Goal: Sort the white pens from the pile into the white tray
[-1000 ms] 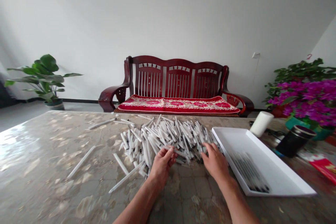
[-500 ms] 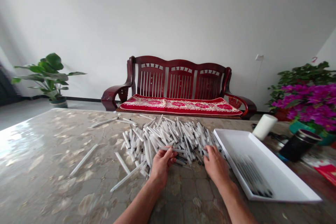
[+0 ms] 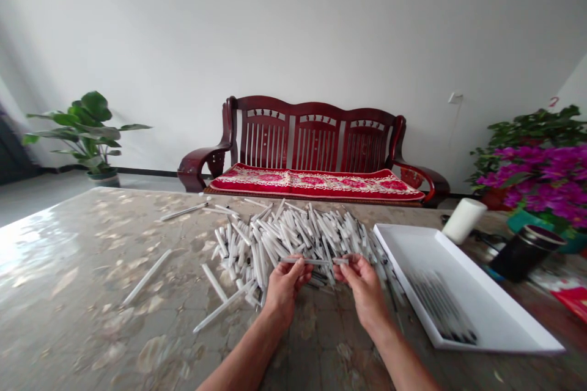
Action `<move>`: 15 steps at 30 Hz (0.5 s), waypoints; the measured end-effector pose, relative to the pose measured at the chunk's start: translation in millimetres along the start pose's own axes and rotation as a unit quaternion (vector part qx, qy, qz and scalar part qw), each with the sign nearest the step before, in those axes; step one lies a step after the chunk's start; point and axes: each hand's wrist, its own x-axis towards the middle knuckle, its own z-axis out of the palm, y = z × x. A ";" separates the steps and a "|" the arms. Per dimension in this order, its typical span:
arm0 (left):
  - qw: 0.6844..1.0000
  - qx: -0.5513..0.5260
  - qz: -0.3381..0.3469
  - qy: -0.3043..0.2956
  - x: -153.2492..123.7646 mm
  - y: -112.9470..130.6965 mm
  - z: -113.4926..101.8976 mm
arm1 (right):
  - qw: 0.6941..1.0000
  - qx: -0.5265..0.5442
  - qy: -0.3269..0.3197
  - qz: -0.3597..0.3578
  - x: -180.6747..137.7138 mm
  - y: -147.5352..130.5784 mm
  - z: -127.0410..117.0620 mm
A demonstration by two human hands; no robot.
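My left hand (image 3: 283, 293) is closed on a slim translucent pen (image 3: 320, 262), held level with its tip end pointing right. Between the thumb and fingers of my right hand (image 3: 367, 293) is a short pale piece that looks like a pen cap (image 3: 339, 261), close to the pen's right end. Whether the two pieces touch, I cannot tell. Just beyond both hands spreads a pile of white and clear pen parts (image 3: 275, 235), some with dark ends. To the right, a white box tray (image 3: 499, 293) holds a row of pens (image 3: 443, 308) with dark ends.
Loose white tubes (image 3: 147, 277) lie left of the pile on the patterned table (image 3: 92, 330). Behind the tray are a white roll (image 3: 464, 221), a black cup (image 3: 525, 255) and purple flowers (image 3: 545, 180). A red wooden bench (image 3: 316, 140) stands beyond the table.
My right hand has come away from the pile's right side and moved left, bringing the cap-like piece to the pen's end. My left hand stays nearly still with the pen.
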 end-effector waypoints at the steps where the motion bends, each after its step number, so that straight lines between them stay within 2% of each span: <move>1: 1.000 0.001 -0.001 -0.002 -0.2 0.0 0.2 | 1.000 0.006 -0.005 0.007 -1.1 0.0 1.8; 12: 1.000 0.020 -0.004 -0.008 -3.7 -2.7 0.7 | 0.998 0.006 -0.043 0.034 -6.6 3.2 6.4; 15: 0.999 0.033 0.017 -0.019 -5.4 -3.4 0.7 | 0.998 0.013 -0.044 0.050 -6.3 5.9 4.8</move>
